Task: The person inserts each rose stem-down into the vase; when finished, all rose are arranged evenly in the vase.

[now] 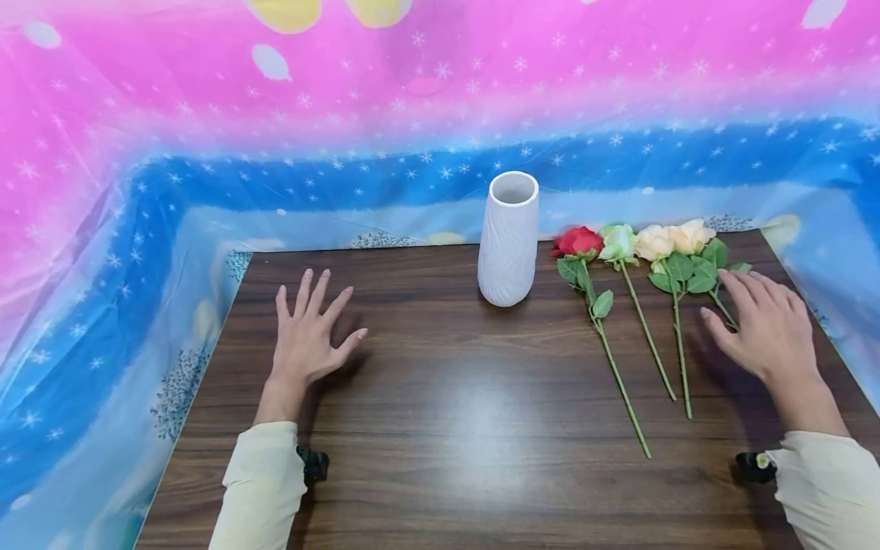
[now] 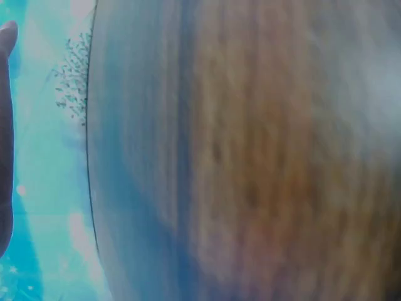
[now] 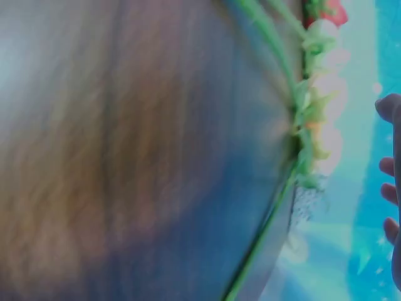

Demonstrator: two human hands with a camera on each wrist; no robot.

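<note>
My left hand is spread over the left part of the wooden table, fingers apart and holding nothing. On the right, my other hand hovers with extended fingers beside the artificial roses, its fingertips overlapping the rightmost leaves in the head view. A red rose lies leftmost, then a pale green rose, then two peach roses. Their stems point toward the front. A white ribbed vase stands upright left of the red rose, its mouth uncovered. The right wrist view shows the blooms blurred near fingers at its edge.
The dark wood-grain table reflects a bright patch of light in the middle. A pink and blue snowflake-patterned cloth hangs behind the table and along both sides. Small black wrist cameras sit at both pale sleeves.
</note>
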